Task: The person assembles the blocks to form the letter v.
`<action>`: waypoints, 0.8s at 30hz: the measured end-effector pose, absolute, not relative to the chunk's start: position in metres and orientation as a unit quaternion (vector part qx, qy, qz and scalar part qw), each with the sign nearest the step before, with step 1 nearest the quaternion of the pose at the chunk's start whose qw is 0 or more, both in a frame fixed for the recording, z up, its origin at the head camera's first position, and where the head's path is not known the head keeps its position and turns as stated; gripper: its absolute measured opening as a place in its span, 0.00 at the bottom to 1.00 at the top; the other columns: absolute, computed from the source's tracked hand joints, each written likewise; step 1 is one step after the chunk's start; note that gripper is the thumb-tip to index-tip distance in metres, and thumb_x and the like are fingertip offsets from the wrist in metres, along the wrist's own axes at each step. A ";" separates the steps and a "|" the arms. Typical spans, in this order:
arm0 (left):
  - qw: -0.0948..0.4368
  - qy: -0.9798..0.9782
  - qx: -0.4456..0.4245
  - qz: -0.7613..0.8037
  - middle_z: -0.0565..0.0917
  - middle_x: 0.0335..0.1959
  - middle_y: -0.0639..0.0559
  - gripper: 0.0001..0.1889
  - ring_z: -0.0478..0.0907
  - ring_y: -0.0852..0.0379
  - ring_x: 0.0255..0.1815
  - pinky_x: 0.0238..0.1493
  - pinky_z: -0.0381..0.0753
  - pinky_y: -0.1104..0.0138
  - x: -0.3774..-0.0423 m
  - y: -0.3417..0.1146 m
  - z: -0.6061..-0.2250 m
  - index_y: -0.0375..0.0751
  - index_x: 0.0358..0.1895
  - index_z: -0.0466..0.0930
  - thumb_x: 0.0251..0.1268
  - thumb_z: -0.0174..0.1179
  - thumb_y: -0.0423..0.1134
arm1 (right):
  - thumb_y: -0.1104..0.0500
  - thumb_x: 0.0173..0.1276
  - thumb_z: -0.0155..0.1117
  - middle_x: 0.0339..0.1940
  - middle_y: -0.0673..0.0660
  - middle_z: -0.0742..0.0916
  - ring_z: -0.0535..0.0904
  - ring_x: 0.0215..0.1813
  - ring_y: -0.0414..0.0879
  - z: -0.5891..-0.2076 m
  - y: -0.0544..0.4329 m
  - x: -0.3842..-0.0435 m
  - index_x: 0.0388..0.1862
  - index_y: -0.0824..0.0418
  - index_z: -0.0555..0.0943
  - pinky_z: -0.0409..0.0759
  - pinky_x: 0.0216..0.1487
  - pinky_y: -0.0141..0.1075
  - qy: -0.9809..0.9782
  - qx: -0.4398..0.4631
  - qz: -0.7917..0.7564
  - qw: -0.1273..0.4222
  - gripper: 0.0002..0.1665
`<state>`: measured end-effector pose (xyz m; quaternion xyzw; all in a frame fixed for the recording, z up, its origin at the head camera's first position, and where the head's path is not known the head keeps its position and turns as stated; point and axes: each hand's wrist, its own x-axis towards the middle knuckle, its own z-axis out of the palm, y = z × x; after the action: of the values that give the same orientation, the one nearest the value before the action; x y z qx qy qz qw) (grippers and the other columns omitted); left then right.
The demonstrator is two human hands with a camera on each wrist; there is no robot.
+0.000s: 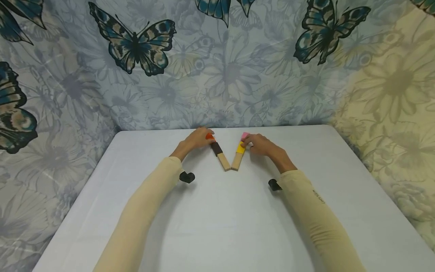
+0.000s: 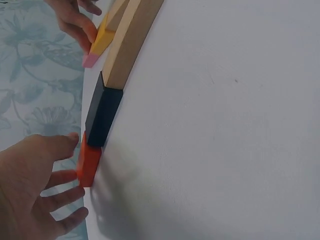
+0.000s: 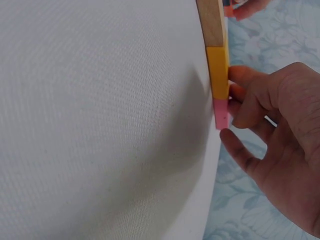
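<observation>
Block pieces form a V on the white table. Its left arm has a plain wooden block [image 1: 224, 161], a dark block [image 1: 216, 149] and an orange block [image 2: 89, 165] end to end. The right arm joins another plain wooden block [image 1: 236, 161], a yellow block [image 3: 218, 73] and a pink block [image 3: 221, 114]. My left hand [image 2: 35, 185] is at the orange block's outer side, thumb and fingers spread, fingertips touching or very near it. Beside the yellow and pink blocks, my right hand [image 3: 285, 120] has bent fingers, one fingertip against the yellow side.
The white table [image 1: 217, 226] ends just behind the V. Behind it hangs a cloth [image 1: 234, 87] printed with butterflies and flowers. Black pieces [image 1: 187, 177] show at both sleeve cuffs, low above the table.
</observation>
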<state>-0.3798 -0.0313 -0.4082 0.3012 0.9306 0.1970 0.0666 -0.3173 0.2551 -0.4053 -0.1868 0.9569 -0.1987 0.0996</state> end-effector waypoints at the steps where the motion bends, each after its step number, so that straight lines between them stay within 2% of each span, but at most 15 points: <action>1: 0.069 0.929 0.305 0.200 0.84 0.66 0.40 0.22 0.78 0.47 0.54 0.58 0.79 0.56 -0.380 -0.032 -0.408 0.32 0.69 0.78 0.78 0.59 0.40 | 0.79 0.65 0.48 0.73 0.66 0.81 0.70 0.79 0.66 -0.404 0.255 -0.317 0.60 0.69 0.86 0.62 0.82 0.61 0.957 -0.190 -0.197 0.098 0.29; 4: 0.072 0.927 0.313 0.196 0.82 0.69 0.39 0.21 0.79 0.44 0.65 0.69 0.77 0.55 -0.378 -0.032 -0.406 0.32 0.69 0.78 0.80 0.57 0.38 | 0.79 0.64 0.48 0.72 0.67 0.81 0.71 0.78 0.66 -0.402 0.256 -0.317 0.60 0.69 0.86 0.63 0.81 0.61 0.956 -0.195 -0.197 0.096 0.29; 8: 0.071 0.922 0.336 0.179 0.80 0.71 0.37 0.19 0.73 0.41 0.76 0.80 0.69 0.53 -0.377 -0.032 -0.406 0.32 0.67 0.80 0.79 0.57 0.36 | 0.79 0.63 0.47 0.72 0.67 0.81 0.71 0.78 0.67 -0.402 0.258 -0.316 0.59 0.69 0.86 0.63 0.81 0.62 0.955 -0.197 -0.200 0.094 0.30; 12: 0.064 0.918 0.355 0.163 0.79 0.71 0.37 0.18 0.72 0.40 0.77 0.81 0.68 0.52 -0.375 -0.031 -0.408 0.33 0.65 0.82 0.78 0.58 0.36 | 0.80 0.63 0.46 0.72 0.68 0.81 0.70 0.78 0.68 -0.403 0.258 -0.315 0.59 0.70 0.86 0.63 0.81 0.62 0.955 -0.201 -0.200 0.092 0.30; 24: 0.074 0.926 0.339 0.151 0.77 0.73 0.39 0.18 0.71 0.41 0.78 0.81 0.68 0.51 -0.373 -0.038 -0.408 0.39 0.66 0.83 0.79 0.58 0.37 | 0.79 0.66 0.47 0.74 0.66 0.80 0.68 0.80 0.66 -0.401 0.252 -0.316 0.61 0.69 0.85 0.61 0.82 0.61 0.955 -0.187 -0.203 0.106 0.29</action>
<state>-0.3727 -0.0382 -0.4080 0.3392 0.9257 0.1506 0.0736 -0.3156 0.2515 -0.4011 -0.1872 0.9553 -0.2027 0.1057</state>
